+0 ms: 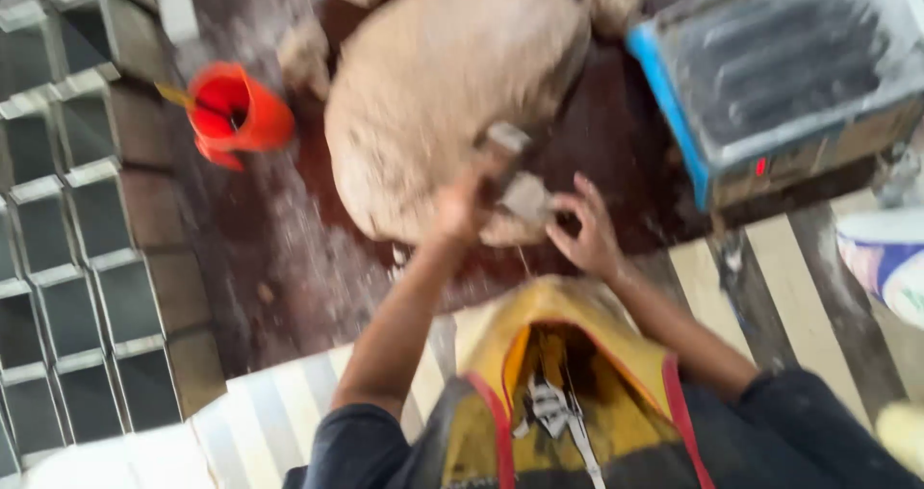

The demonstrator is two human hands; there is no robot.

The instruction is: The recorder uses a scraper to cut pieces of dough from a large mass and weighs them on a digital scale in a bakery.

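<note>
Fingers of the right hand [589, 231] spread wide, touching a small grey block [526, 198]; the left hand [462, 203] is curled around a trowel [504, 142], arm stretched out over the big sandy heap [433, 85]; a red bucket [236, 114] sits nearby.

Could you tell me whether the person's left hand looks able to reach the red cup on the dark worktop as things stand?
Probably yes. The left hand holds a scraper at the big dough mound's near edge, and the red cup stands apart to its left, with only bare floured worktop between them.
</note>
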